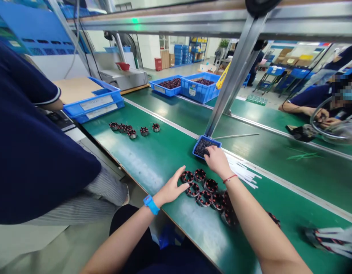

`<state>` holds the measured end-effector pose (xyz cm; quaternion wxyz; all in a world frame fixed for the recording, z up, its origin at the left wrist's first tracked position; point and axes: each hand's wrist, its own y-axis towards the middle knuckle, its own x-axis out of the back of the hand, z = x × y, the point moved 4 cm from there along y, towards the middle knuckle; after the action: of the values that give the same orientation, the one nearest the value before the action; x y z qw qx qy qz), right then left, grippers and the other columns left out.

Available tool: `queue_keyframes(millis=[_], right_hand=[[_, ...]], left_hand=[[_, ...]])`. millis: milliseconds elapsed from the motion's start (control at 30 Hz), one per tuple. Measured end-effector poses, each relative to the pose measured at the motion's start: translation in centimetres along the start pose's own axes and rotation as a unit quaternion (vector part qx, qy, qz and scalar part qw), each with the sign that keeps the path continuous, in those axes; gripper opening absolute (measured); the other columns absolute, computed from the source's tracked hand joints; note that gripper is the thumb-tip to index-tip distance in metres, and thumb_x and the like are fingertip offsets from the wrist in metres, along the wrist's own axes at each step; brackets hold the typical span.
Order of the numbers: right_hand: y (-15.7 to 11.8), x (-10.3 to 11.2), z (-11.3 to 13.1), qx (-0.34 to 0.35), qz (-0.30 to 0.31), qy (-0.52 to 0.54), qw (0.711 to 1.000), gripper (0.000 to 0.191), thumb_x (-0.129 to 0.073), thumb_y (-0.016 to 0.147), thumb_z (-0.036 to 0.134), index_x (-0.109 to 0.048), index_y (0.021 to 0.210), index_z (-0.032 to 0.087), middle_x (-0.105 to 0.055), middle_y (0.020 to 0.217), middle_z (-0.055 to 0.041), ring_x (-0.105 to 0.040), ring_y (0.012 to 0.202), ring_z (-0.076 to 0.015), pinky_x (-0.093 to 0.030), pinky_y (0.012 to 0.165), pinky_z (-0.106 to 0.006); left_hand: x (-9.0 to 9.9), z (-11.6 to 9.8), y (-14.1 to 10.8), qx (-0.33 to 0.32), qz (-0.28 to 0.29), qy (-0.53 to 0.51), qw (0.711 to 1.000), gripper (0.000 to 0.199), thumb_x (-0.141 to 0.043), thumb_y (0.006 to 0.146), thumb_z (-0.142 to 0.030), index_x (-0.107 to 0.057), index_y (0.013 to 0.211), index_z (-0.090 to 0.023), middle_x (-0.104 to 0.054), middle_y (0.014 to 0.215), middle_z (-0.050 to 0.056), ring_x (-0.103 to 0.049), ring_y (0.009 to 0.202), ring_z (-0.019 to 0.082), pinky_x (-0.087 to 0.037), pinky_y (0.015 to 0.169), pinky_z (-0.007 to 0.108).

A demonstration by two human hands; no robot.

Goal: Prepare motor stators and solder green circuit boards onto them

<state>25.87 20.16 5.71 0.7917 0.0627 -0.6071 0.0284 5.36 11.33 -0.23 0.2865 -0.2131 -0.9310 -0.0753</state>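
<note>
Right hand (217, 160) in blue bin (195, 152); I can't tell its grip. My left hand (172, 187), wide, beside stators (204, 199) near front bench (130, 156) edge.

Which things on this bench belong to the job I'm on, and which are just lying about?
Likely the job:
- small blue bin of dark pieces, your right hand in it
- ring-shaped parts by your left hand
- perhaps the white strips

Seemingly lying about:
- thin rod
- green strands
</note>
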Motion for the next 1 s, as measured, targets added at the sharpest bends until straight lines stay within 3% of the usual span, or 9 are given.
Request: queue_keyframes(millis=[100, 267, 367, 467, 600, 733, 867, 1000], right_hand=[[2.0, -1.3, -0.4, 0.001, 0.032, -0.024, 0.999, 0.029, -0.050, 0.085, 0.018, -0.064, 0.108, 0.009, -0.062, 0.108, -0.0178, -0.057, 0.102, -0.0286, -0.042, 0.088, -0.038], [3.3, -2.3, -1.0, -0.019, 0.039, -0.032, 0.999, 0.022, -0.047, 0.085, 0.014, -0.067, 0.095, 0.013, -0.066, 0.098, -0.0131, -0.063, 0.089, -0.0219, -0.042, 0.077, -0.030], [3.3, -2.3, -1.2, -0.030, 0.020, -0.020, 0.999, 0.023, -0.044, 0.088, 0.016, -0.067, 0.088, 0.016, -0.067, 0.094, -0.0097, -0.064, 0.085, -0.0194, -0.041, 0.074, -0.029], [3.1, -2.3, -1.2, -0.032, -0.005, 0.007, 0.999, 0.025, -0.043, 0.089, 0.019, -0.068, 0.087, 0.019, -0.068, 0.092, -0.0076, -0.064, 0.086, -0.0192, -0.042, 0.076, -0.029], [3.1, -2.1, -1.6, -0.045, -0.033, 0.072, 0.996, 0.024, -0.043, 0.088, 0.021, -0.067, 0.084, 0.022, -0.068, 0.091, -0.0059, -0.063, 0.087, -0.0200, -0.042, 0.079, -0.031], [3.0, -1.5, -1.7, -0.070, -0.041, 0.172, 0.982, 0.020, -0.044, 0.085, 0.024, -0.063, 0.083, 0.021, -0.069, 0.088, -0.0064, -0.064, 0.082, -0.0224, -0.044, 0.076, -0.035], [1.4, -0.6, -0.1, -0.055, -0.010, 0.298, 0.953, 0.019, -0.042, 0.087, 0.032, -0.057, 0.083, 0.021, -0.070, 0.085, -0.0053, -0.066, 0.080, -0.0205, -0.048, 0.074, -0.033], [-2.7, -0.5, 3.4, -0.045, 0.053, 0.406, 0.911, 0.028, -0.042, 0.089, 0.045, -0.054, 0.088, 0.019, -0.069, 0.092, -0.0070, -0.067, 0.079, -0.0180, -0.051, 0.069, -0.030]], left_hand=[[3.6, 1.8, 3.8, 0.030, -0.090, 0.140, 0.986, 0.055, -0.047, 0.091, -0.037, -0.032, 0.141, -0.020, -0.037, 0.148, 0.011, -0.035, 0.137, 0.020, -0.033, 0.112, 0.037], [12.6, 5.3, 11.6, 0.124, -0.216, 0.266, 0.931, 0.050, -0.051, 0.086, -0.028, -0.041, 0.132, -0.010, -0.039, 0.141, 0.023, -0.034, 0.132, 0.035, -0.031, 0.105, 0.054], [16.1, 6.7, 14.9, 0.146, -0.235, 0.322, 0.905, 0.053, -0.057, 0.081, -0.024, -0.043, 0.130, -0.011, -0.032, 0.146, 0.024, -0.029, 0.133, 0.039, -0.027, 0.104, 0.056], [17.6, 7.9, 16.7, 0.159, -0.229, 0.361, 0.890, 0.048, -0.061, 0.079, -0.026, -0.051, 0.122, -0.008, -0.037, 0.142, 0.026, -0.029, 0.132, 0.043, -0.023, 0.104, 0.058], [17.8, 8.5, 17.0, 0.156, -0.215, 0.393, 0.880, 0.035, -0.058, 0.083, -0.032, -0.058, 0.110, -0.010, -0.047, 0.132, 0.021, -0.034, 0.128, 0.039, -0.026, 0.102, 0.056], [16.4, 7.6, 15.1, 0.103, -0.189, 0.403, 0.890, 0.021, -0.053, 0.086, -0.029, -0.062, 0.097, -0.014, -0.055, 0.116, 0.019, -0.041, 0.118, 0.035, -0.035, 0.095, 0.049], [13.3, 6.0, 10.0, 0.025, -0.135, 0.375, 0.917, 0.014, -0.052, 0.088, -0.025, -0.062, 0.092, -0.016, -0.057, 0.101, 0.014, -0.049, 0.104, 0.029, -0.043, 0.088, 0.044], [9.8, 4.1, 1.9, -0.061, -0.047, 0.302, 0.950, 0.011, -0.052, 0.090, -0.027, -0.061, 0.087, -0.020, -0.060, 0.099, 0.007, -0.051, 0.106, 0.023, -0.047, 0.091, 0.040]])
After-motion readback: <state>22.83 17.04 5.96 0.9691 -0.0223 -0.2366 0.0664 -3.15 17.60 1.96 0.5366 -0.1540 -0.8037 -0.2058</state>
